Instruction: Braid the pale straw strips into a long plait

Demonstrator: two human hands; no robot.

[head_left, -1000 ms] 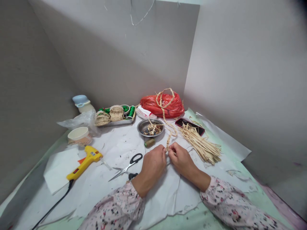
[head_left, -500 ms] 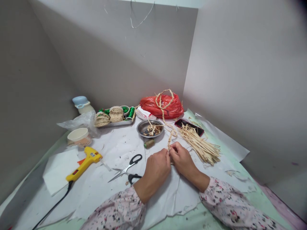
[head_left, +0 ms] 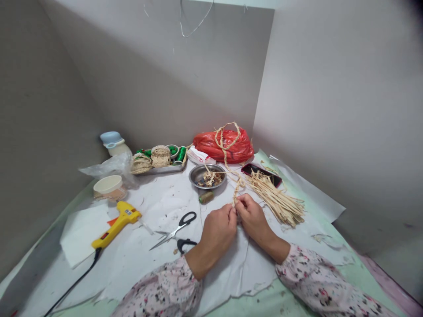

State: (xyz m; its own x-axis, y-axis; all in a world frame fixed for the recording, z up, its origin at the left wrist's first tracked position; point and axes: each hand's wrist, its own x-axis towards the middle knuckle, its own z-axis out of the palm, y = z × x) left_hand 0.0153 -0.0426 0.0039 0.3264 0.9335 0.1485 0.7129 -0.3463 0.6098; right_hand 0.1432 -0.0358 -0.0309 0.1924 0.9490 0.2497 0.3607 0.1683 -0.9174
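Note:
A pale braided straw cord (head_left: 236,190) runs from between my hands up past the metal bowl and loops over the red plastic bundle (head_left: 211,143). My left hand (head_left: 220,226) is closed, its thumb and fingers pinching the cord's near end. My right hand (head_left: 253,218) pinches the same cord just beside it, fingertips almost touching the left ones. To the right of my hands lies a bunch of loose straw strips (head_left: 277,198), partly over a phone (head_left: 256,170). Open scissors (head_left: 175,233) rest left of my left hand.
A metal bowl of scraps (head_left: 198,181) and a thread spool (head_left: 206,197) sit beyond my hands. Farther left are a yellow glue gun (head_left: 115,224), a white cup (head_left: 107,184), a plastic bag (head_left: 124,165), a bottle (head_left: 114,141) and a tray (head_left: 161,170) of braided coils.
My fingertips have shifted slightly up and right, and the braid between them leans a little more to the right. The rest of the table looks the same.

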